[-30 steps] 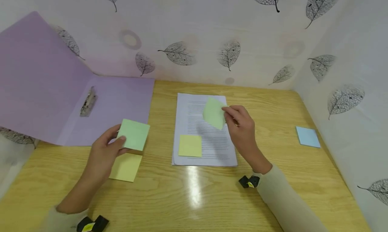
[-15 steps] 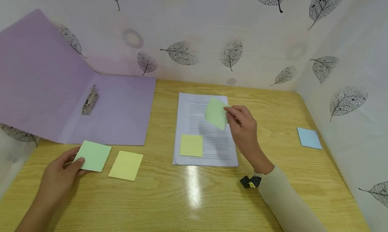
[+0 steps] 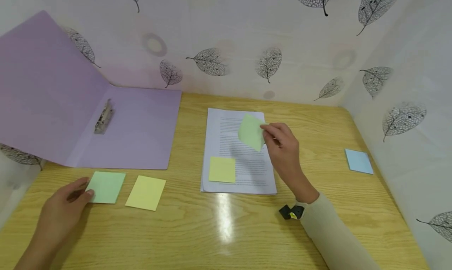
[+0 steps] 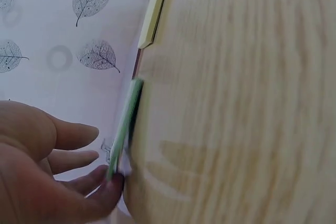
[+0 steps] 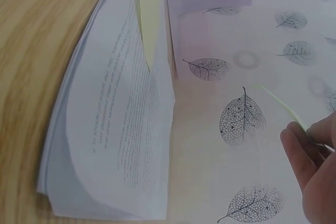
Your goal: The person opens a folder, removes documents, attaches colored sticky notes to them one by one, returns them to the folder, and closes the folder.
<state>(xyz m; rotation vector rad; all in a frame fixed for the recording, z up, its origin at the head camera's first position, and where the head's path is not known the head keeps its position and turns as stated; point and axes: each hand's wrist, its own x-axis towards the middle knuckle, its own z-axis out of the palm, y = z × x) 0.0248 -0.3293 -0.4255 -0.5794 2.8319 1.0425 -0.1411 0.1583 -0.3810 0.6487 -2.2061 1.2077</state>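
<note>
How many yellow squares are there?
2: one yellow pad on the table beside the green pad, and one yellow note on the near part of the printed papers. Any underneath would be hidden.

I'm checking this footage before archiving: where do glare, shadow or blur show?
Head view: a bright glare streak on the table in front of the papers, with a soft shadow across their print; left wrist view: the table's grain looks blurred; right wrist view: hazy, the print hard to read.

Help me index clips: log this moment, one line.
left hand: holds square green paper pad; right hand: pinches green paper note above white printed sheets; square yellow paper note: on sheets
</note>
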